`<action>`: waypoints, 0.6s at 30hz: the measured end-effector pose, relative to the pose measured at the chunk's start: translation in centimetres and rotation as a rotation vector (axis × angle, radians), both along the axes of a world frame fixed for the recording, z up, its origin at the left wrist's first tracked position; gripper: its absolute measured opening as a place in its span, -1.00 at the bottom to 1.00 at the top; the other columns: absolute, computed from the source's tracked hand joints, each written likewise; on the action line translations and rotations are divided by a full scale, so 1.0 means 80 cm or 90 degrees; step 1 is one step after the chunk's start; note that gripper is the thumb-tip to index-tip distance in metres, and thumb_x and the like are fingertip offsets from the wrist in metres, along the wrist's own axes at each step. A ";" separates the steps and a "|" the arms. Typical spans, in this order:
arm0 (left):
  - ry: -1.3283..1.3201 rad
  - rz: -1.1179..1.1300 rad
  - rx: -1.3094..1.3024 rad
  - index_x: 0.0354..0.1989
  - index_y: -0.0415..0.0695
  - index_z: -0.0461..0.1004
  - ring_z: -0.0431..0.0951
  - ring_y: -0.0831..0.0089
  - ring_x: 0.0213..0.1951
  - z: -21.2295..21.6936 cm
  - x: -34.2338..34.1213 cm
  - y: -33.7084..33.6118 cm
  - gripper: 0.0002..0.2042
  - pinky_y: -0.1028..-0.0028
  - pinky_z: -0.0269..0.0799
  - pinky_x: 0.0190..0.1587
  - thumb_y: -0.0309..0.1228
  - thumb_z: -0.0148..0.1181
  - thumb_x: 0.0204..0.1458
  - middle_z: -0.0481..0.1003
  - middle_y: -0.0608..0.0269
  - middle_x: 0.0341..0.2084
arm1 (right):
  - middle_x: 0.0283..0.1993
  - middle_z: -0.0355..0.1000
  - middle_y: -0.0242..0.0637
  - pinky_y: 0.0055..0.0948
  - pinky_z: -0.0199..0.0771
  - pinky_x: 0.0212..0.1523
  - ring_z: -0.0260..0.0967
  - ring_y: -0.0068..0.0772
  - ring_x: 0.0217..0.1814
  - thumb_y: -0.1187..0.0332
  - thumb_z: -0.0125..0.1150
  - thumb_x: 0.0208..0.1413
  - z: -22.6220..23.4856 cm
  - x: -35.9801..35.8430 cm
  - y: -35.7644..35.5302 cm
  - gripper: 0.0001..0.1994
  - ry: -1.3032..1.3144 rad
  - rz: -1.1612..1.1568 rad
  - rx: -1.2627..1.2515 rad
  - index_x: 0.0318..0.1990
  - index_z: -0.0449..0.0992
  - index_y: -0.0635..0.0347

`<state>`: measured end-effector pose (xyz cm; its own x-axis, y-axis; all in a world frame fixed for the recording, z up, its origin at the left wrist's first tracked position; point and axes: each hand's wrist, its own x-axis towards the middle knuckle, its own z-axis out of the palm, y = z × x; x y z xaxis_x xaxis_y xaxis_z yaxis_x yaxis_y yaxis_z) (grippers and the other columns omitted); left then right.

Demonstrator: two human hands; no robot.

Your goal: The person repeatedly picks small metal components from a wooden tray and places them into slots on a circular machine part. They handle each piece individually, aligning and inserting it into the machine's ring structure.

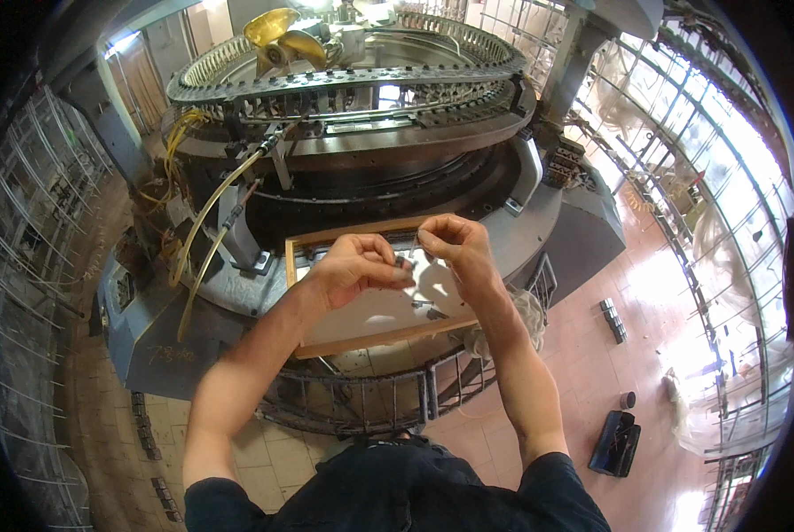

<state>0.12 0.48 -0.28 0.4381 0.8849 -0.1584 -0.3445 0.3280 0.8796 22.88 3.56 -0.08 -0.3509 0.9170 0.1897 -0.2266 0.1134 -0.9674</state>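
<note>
Both of my hands are raised over a shallow wooden-framed tray (384, 340) with a white bottom. My left hand (353, 270) is closed, thumb and fingers pinching a small dark metal piece (403, 263). Close on its right, my right hand (461, 253) is also closed, thumb and forefinger pinched together at the left hand's fingertips. Whatever sits in that pinch is too thin and small to make out. Beneath the hands, a few small dark parts (429, 313) lie on the tray's white bottom, partly in shadow.
Behind the tray rises a large circular knitting machine (361, 146), with yellow hoses (204, 222) on its left. A curved metal railing (361, 399) runs below the tray. On the right floor lie a black open case (614, 443) and a dark block (612, 321). Wire racks (699, 177) stand beyond.
</note>
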 end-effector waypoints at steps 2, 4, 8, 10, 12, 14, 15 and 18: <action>-0.035 0.098 0.016 -0.36 -0.24 0.48 0.76 0.16 -0.15 -0.001 0.005 0.000 -0.83 0.27 0.78 -0.03 -0.74 0.35 0.09 0.64 0.03 -0.27 | -0.33 0.55 -0.46 -0.62 0.42 -0.25 0.42 -0.70 -0.30 0.51 0.36 0.23 0.004 -0.006 -0.007 -0.92 -0.136 -0.133 0.065 -0.19 0.66 0.32; -0.077 0.158 0.038 -0.34 -0.26 0.49 0.76 0.18 -0.17 -0.002 0.011 0.001 -0.85 0.33 0.78 -0.04 -0.72 0.36 0.11 0.64 0.07 -0.30 | -0.37 0.58 -0.47 -0.63 0.40 -0.32 0.40 -0.74 -0.36 0.46 0.38 0.22 0.006 -0.018 -0.014 -0.88 -0.203 -0.238 0.151 -0.20 0.68 0.36; -0.015 0.175 0.119 -0.31 -0.29 0.51 0.76 0.23 -0.22 -0.003 0.019 0.003 -0.86 0.34 0.78 -0.06 -0.69 0.39 0.09 0.64 0.08 -0.34 | -0.39 0.65 -0.21 -0.47 0.53 -0.30 0.57 -0.53 -0.37 0.44 0.36 0.16 0.009 -0.037 -0.021 -0.85 -0.234 -0.328 0.184 -0.22 0.70 0.36; 0.048 0.202 0.191 -0.29 -0.30 0.52 0.76 0.26 -0.25 -0.003 0.024 0.002 -0.86 0.34 0.78 -0.07 -0.68 0.40 0.08 0.65 0.09 -0.36 | -0.38 0.66 -0.17 -0.44 0.55 -0.30 0.60 -0.50 -0.36 0.44 0.35 0.16 0.013 -0.041 -0.022 -0.85 -0.254 -0.364 0.212 -0.22 0.70 0.37; 0.035 0.209 0.178 -0.28 -0.31 0.52 0.76 0.28 -0.26 -0.003 0.026 0.003 -0.86 0.33 0.78 -0.08 -0.68 0.40 0.08 0.65 0.09 -0.37 | -0.38 0.67 -0.18 -0.45 0.55 -0.31 0.60 -0.49 -0.37 0.44 0.34 0.16 0.017 -0.045 -0.025 -0.85 -0.257 -0.352 0.201 -0.21 0.70 0.37; 0.021 0.217 0.178 -0.28 -0.32 0.52 0.75 0.30 -0.27 -0.003 0.028 0.004 -0.87 0.32 0.78 -0.09 -0.69 0.39 0.08 0.65 0.09 -0.38 | -0.38 0.67 -0.18 -0.45 0.55 -0.31 0.61 -0.49 -0.37 0.44 0.34 0.16 0.021 -0.048 -0.030 -0.85 -0.242 -0.334 0.175 -0.21 0.70 0.36; 0.015 0.226 0.182 -0.29 -0.32 0.52 0.75 0.30 -0.28 -0.003 0.028 0.005 -0.87 0.32 0.78 -0.09 -0.69 0.38 0.09 0.65 0.09 -0.38 | -0.38 0.67 -0.19 -0.46 0.55 -0.31 0.61 -0.50 -0.37 0.45 0.34 0.16 0.022 -0.049 -0.032 -0.85 -0.227 -0.319 0.159 -0.20 0.70 0.36; 0.040 0.244 0.198 -0.29 -0.33 0.51 0.75 0.30 -0.28 0.003 0.022 0.006 -0.88 0.32 0.79 -0.10 -0.70 0.36 0.09 0.65 0.09 -0.38 | -0.36 0.66 -0.25 -0.52 0.54 -0.30 0.58 -0.57 -0.33 0.46 0.38 0.17 0.029 -0.049 -0.034 -0.85 -0.251 -0.252 0.173 -0.18 0.70 0.39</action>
